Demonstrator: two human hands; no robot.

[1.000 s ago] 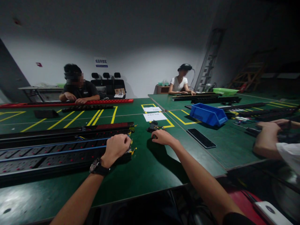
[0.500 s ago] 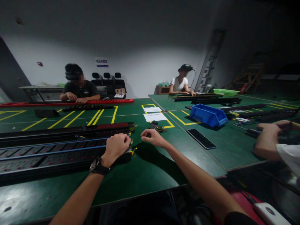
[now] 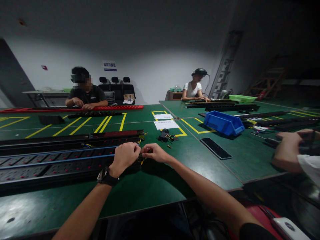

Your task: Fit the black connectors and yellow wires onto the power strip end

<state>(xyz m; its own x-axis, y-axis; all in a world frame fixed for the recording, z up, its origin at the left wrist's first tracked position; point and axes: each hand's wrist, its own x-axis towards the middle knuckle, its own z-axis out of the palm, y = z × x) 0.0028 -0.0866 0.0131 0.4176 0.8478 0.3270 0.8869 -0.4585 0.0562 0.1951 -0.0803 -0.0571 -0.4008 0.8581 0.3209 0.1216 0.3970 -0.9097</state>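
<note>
Resting at the R end of the socket strips, L hand is curled, back up; can't tell if its grip holds anything. R hand is just beside it, grip narrow, fingertips at the yellow wires on the strip ends; can't tell what's btwn them. Strips lie flat on the green desk, running off L. Small black parts w/ wires sit beyond R hand, nr the paper. Phone & blue bin further R.
</note>
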